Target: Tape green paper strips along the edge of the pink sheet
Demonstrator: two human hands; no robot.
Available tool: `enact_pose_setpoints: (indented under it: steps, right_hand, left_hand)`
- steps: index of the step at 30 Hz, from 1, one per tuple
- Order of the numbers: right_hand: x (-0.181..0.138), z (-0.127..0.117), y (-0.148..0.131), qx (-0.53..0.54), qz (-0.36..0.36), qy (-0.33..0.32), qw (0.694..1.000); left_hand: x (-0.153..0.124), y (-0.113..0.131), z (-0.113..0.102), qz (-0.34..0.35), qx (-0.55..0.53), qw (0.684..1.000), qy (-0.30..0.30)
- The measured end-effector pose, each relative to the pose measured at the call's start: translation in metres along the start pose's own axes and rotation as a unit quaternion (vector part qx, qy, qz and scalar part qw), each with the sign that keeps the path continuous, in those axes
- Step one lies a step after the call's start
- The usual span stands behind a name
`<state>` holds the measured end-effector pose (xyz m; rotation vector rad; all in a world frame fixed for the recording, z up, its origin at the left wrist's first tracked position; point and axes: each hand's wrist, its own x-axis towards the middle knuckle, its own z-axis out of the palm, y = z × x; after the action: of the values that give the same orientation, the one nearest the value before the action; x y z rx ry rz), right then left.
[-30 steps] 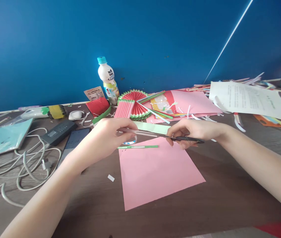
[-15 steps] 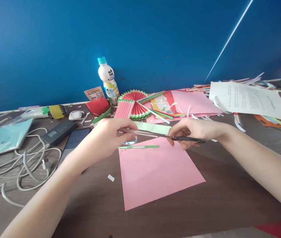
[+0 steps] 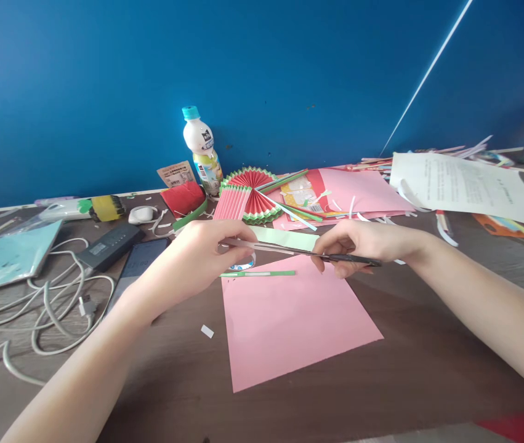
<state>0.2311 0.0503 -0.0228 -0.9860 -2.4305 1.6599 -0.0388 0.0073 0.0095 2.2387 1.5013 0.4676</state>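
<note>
My left hand point(image 3: 206, 249) is closed, pinching the end of a thin pale paper strip point(image 3: 266, 247) held level above the table. My right hand point(image 3: 358, 243) is closed on black scissors point(image 3: 349, 259), whose blades run along the strip toward the left hand. Under both hands lies a pink paper sheet point(image 3: 289, 320) on the brown table point(image 3: 428, 357). A narrow green strip point(image 3: 262, 273) rests along the sheet's top edge. A light green paper piece point(image 3: 289, 239) lies just behind the strip.
A bottle point(image 3: 201, 151) stands at the blue wall beside folded red-and-green paper fans point(image 3: 247, 197). Pink sheets and coloured strips point(image 3: 354, 191) pile at the back, printed white paper point(image 3: 465, 184) at right. A phone point(image 3: 139, 261), charger and white cables point(image 3: 49, 307) lie left.
</note>
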Motion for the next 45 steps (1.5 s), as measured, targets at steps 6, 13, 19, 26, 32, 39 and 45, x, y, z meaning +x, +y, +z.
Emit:
enact_pose_setpoints:
  steps: [6, 13, 19, 26, 32, 39, 45]
  right_hand:
    - [0.0000, -0.0006, 0.0005, -0.008, 0.000, 0.000, 1.000]
    - [-0.0010, -0.0010, 0.0004, -0.012, -0.001, -0.002, 1.000]
    - [-0.0011, 0.0000, -0.0023, -0.009, 0.004, 0.001, 1.000]
    - [-0.0006, 0.0002, -0.0010, -0.003, 0.007, -0.004, 1.000]
    - [-0.0006, 0.0009, -0.0015, 0.012, 0.013, -0.003, 1.000]
    - [-0.0021, 0.0019, -0.0063, 0.020, 0.042, -0.016, 0.999]
    - [-0.0019, 0.0020, -0.0073, 0.033, 0.066, -0.066, 0.995]
  left_hand:
    - [0.0005, 0.0010, 0.0000, 0.003, -0.002, 1.000, 0.001]
    - [0.0003, 0.0003, -0.0007, 0.001, -0.002, 1.000, 0.001]
    - [0.0002, 0.0011, 0.0001, -0.005, -0.013, 1.000, -0.005]
    - [0.0006, 0.0019, -0.0002, -0.006, -0.015, 1.000, 0.002]
    - [0.0008, 0.0015, 0.0003, -0.010, -0.011, 1.000, 0.000]
    - [0.0029, 0.0019, 0.0025, -0.021, 0.021, 1.000, -0.010]
    - [0.0029, 0.0006, 0.0044, -0.010, 0.026, 0.998, -0.052]
